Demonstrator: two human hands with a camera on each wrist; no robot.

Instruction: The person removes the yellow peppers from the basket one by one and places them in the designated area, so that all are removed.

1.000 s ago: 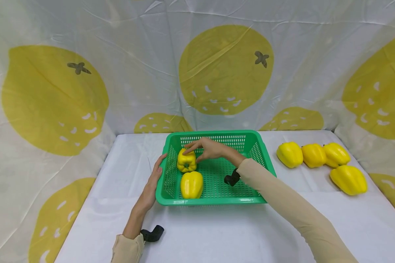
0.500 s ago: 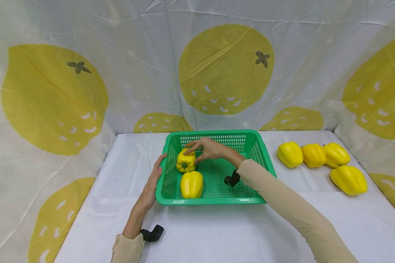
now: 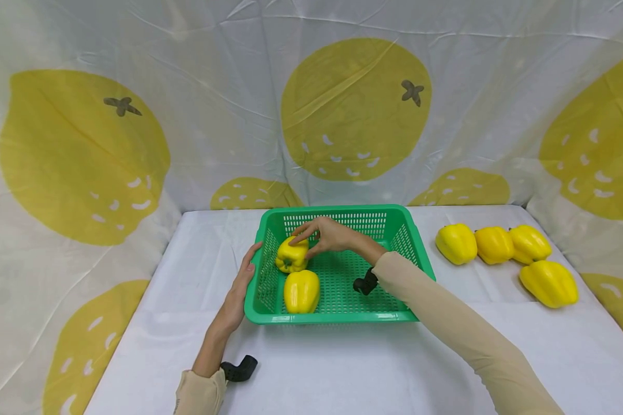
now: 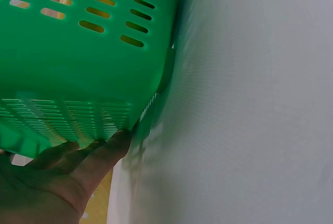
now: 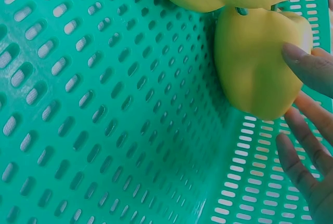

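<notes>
A green slotted plastic basket stands on the white cloth, with two yellow bell peppers inside at its left. My right hand reaches in and holds the farther bell pepper between thumb and fingers. In the right wrist view the thumb lies on that pepper and fingers are at its other side. Just in front sits the nearer bell pepper, lying apart from the hand. Outside the left wall, my left hand touches the basket; its extended fingers rest against the wall in the left wrist view.
Several yellow bell peppers lie on the table to the right of the basket, one closer to me. Lemon-print cloth hangs behind and along both sides. Black wrist mounts stick out from both wrists.
The farther bell pepper has turned and shifted slightly left under my right hand, its stem end now facing more to the left. My left hand stays against the basket.
</notes>
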